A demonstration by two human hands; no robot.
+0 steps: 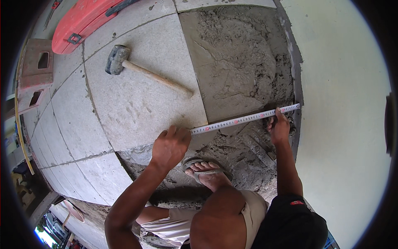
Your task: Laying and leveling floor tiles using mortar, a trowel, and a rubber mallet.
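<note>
A white tape measure blade [236,121] stretches across wet grey mortar [236,58], from the corner of a laid stone tile [145,83] to the foot of the pale wall [340,124]. At its near left end my left hand [171,147] is closed over the tape, hiding whatever case it comes from. Close to the wall, my right hand [280,129] pinches the blade between thumb and fingers. A rubber mallet [118,60] with a wooden handle lies on the tile beyond my left hand.
My sandaled foot [207,171] stands in the mortar between my arms. A red case [78,27] sits on the tiles at the far left, beside a reddish block with square holes [35,62]. A long yellowish strip [20,124] runs along the left edge.
</note>
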